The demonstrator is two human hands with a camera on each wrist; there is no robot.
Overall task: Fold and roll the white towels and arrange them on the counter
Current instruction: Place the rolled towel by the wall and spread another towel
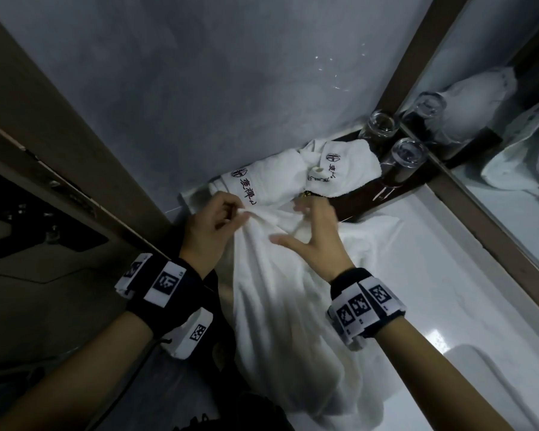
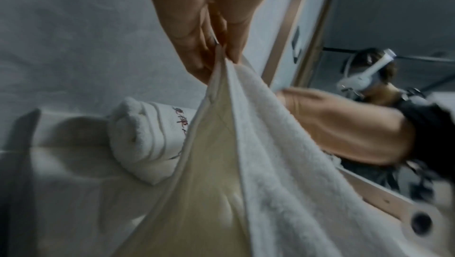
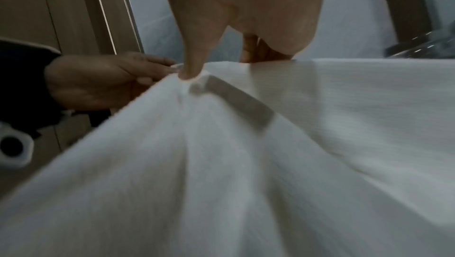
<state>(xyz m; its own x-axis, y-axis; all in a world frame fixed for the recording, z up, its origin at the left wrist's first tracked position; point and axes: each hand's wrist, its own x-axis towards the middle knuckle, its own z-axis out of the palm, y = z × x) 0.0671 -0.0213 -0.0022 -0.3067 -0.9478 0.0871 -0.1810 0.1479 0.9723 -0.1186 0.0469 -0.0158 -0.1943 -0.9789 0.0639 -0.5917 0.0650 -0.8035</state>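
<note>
— head view first: where's the towel you're working on?

— the loose white towel (image 1: 280, 306) is draped over the near edge of the white counter (image 1: 448, 275), one end bunched up between my hands and the rest hanging down toward me. my left hand (image 1: 213, 225) pinches a top corner of it, thumb and fingertips clamped on the hem; my left wrist camera shows the hem (image 2: 216, 78) caught right between them.

— and your right hand?

— my right hand (image 1: 313, 234) is spread, fingers apart and mostly straight, laid over the cloth just to the right of the left one. from my right wrist, my thumb (image 3: 194, 60) presses down into the fabric beside a flat sewn tab (image 3: 234, 101). the far fingertips are blurred, so i can't tell whether they catch the edge.

— anything already done?

— two rolled towels sit at the far end of the counter, against the grey wall: one (image 1: 262, 181) on the left with dark embroidered characters, another (image 1: 346, 169) just right of it, touching. right of those, two glasses (image 1: 405, 157) stand upside down on a dark tray (image 1: 371, 200), next to the mirror (image 1: 511, 144).
</note>
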